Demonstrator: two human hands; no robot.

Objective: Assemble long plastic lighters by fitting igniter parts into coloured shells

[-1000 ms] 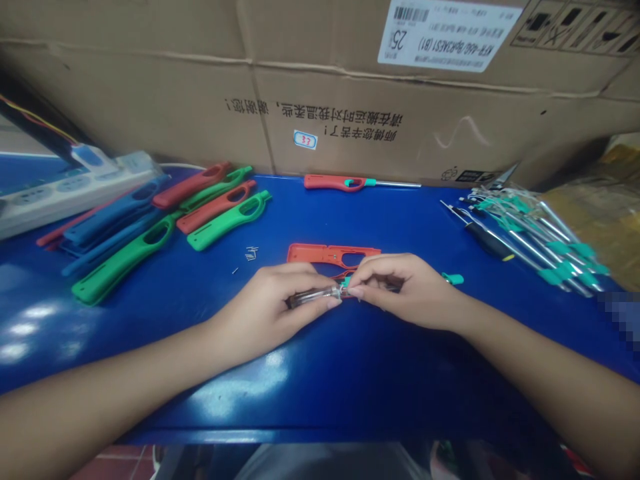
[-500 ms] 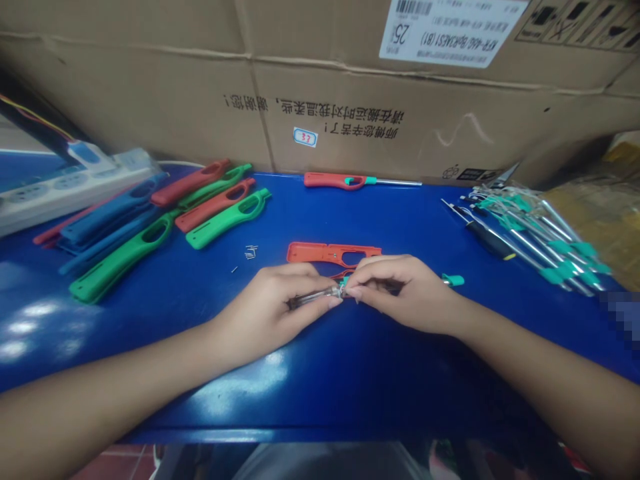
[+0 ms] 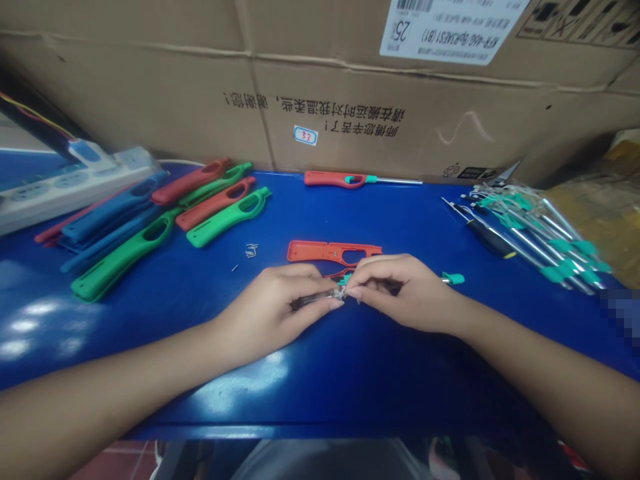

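My left hand (image 3: 277, 303) is closed around a dark see-through lighter fuel tank (image 3: 316, 298), its metal valve end pointing right. At that end, the thumb and fingertips of my right hand (image 3: 413, 293) are pinched together; what lies between them is too small to make out. A teal tip (image 3: 454, 279) on a metal tube sticks out beyond my right hand, which hides the middle of that part. Just behind my hands lies an open orange lighter shell half (image 3: 311, 251), with another orange piece partly covered by my fingers.
Red, green and blue lighter shells (image 3: 227, 219) lie at the left by a white power strip (image 3: 65, 183). Several small screws (image 3: 251, 251) are nearby. An assembled red lighter (image 3: 325, 179) lies before the cardboard box (image 3: 200, 100). Metal-tube nozzles (image 3: 555, 247) and a black-handled screwdriver (image 3: 487, 239) are right.
Both hands stay almost in the same place. The fuel tank has tilted slightly in my left hand, and its back end shows a little less.
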